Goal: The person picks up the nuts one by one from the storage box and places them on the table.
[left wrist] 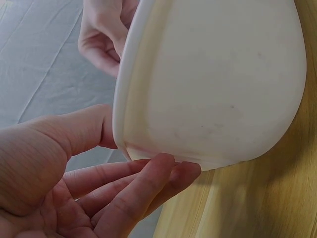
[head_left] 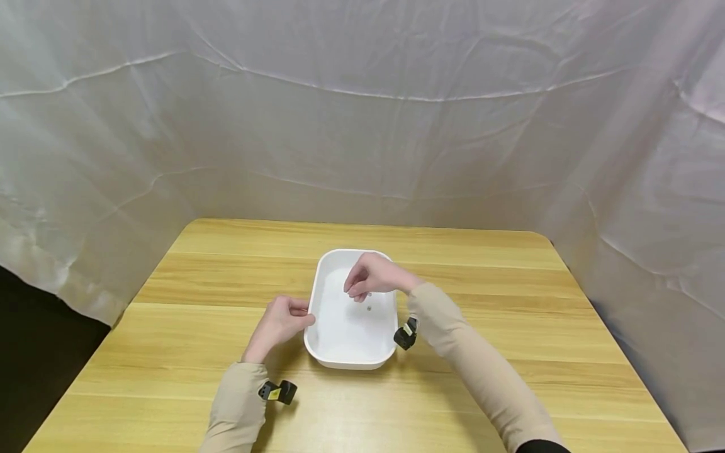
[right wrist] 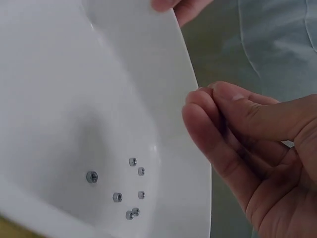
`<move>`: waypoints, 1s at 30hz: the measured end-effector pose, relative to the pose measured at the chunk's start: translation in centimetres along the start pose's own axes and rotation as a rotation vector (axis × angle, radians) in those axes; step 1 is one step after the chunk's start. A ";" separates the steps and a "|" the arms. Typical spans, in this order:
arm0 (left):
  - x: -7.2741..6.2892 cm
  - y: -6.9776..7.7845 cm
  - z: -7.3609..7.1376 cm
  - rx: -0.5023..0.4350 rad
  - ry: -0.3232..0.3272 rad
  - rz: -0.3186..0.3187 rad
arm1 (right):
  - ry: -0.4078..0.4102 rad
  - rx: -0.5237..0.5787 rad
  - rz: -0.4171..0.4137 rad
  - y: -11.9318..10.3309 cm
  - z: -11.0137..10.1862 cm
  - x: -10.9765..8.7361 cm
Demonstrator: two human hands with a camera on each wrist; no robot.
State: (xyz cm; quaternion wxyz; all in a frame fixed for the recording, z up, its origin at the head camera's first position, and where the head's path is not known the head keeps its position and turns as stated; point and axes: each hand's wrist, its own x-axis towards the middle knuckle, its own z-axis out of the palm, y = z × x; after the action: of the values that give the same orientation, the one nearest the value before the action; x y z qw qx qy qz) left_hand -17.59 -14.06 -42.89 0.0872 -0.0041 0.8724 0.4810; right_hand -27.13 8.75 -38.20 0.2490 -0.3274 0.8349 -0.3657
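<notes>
A white plastic tray point(head_left: 345, 336) with a raised rim stands on the table. My left hand point(head_left: 283, 322) holds its left side, thumb at the rim and fingers against the outer wall, as the left wrist view shows. Over the far part of the tray is my right hand point(head_left: 370, 277), its thumb and fingertips brought together. Whether something small sits between those fingertips point(right wrist: 225, 90) I cannot tell. Several small metal nuts point(right wrist: 117, 197) lie on the tray floor below, one larger nut point(right wrist: 92, 177) a little apart from the cluster.
The tray sits on a wooden table point(head_left: 198, 352), with wood surface on both sides of it. Pale grey cloth point(head_left: 362, 138) hangs behind and along the sides. Each wrist carries a small black camera point(head_left: 405, 334), the right one close beside the tray's right rim.
</notes>
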 end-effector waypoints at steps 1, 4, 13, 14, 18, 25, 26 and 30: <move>0.0 0.0 0.0 -0.001 0.002 -0.003 | 0.014 0.018 -0.011 0.2 -0.1 -0.2; 0.1 -0.1 0.0 0.001 0.006 -0.008 | 0.049 0.082 -0.045 0.7 -0.3 -0.9; -0.1 0.1 -0.1 0.000 0.002 -0.009 | 0.203 0.209 -0.070 2.4 -0.7 -2.7; -0.1 0.1 -0.1 0.001 0.001 -0.007 | 0.223 0.218 -0.075 2.5 -0.7 -2.9; 0.0 0.1 0.0 -0.001 0.000 -0.007 | 0.288 0.268 -0.091 3.0 -0.6 -3.5; 0.1 0.0 0.1 -0.006 0.007 -0.012 | 0.423 0.300 -0.117 4.0 -0.1 -4.5; 0.1 0.0 0.1 -0.006 0.007 -0.012 | 0.446 0.310 -0.123 4.1 0.0 -4.7; 0.2 0.0 0.1 -0.006 0.003 -0.010 | 0.544 0.353 -0.168 4.6 0.6 -5.3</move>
State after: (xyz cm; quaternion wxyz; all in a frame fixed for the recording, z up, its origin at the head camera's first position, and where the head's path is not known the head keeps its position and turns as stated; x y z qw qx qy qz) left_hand -17.77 -13.98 -42.93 0.0885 -0.0095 0.8710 0.4831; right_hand -24.97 14.73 -41.21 0.0388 -0.2374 0.7647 -0.5978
